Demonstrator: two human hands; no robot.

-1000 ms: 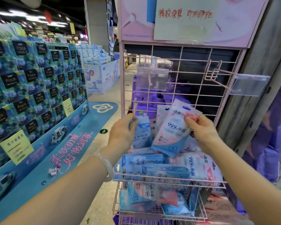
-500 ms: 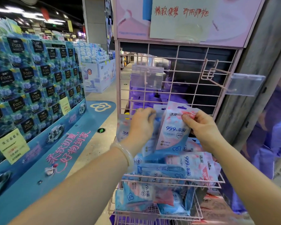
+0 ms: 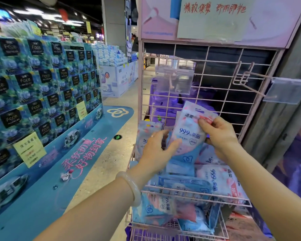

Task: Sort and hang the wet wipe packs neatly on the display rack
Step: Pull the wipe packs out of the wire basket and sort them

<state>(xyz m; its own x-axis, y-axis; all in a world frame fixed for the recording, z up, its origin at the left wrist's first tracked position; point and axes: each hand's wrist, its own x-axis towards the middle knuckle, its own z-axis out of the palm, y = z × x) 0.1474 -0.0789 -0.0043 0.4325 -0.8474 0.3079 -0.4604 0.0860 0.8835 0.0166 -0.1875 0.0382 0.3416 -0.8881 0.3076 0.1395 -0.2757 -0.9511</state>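
Pink wire display rack (image 3: 207, 70) fills the right of my view, its grid mostly bare. Two hooks stick out from it: one at upper right (image 3: 250, 79) with a clear price tag holder (image 3: 288, 90), one at upper left behind another clear holder (image 3: 175, 79). Nothing hangs on either yet.

Below, the wire basket (image 3: 196, 193) is heaped with loose wet wipe packs (image 3: 221, 180), lying flat and crossways, unsorted.

Change over the last second: the pink-and-blue pack (image 3: 189, 134) I hold has come up out of the heap and turned from a slant to nearly upright, printed face toward me, header end on top. It now sits in front of the lower grid, well below both hooks.

Right hand (image 3: 219, 136): grip pinching the pack's top right corner, thumb on the front face.

Left hand (image 3: 156, 150): it has moved from the left side of the heap across to the held pack. Fingertips (image 3: 176, 142) lie on its lower left edge; whether that grip is closed behind the pack, I cannot tell. A second pack (image 3: 145, 134) stands just left of this hand, apart from the fingers as far as I can see.

Judgement: pack is squared up and ready to lift. Next is finding its hang hole and threading a hook; the hole is not clear from here.
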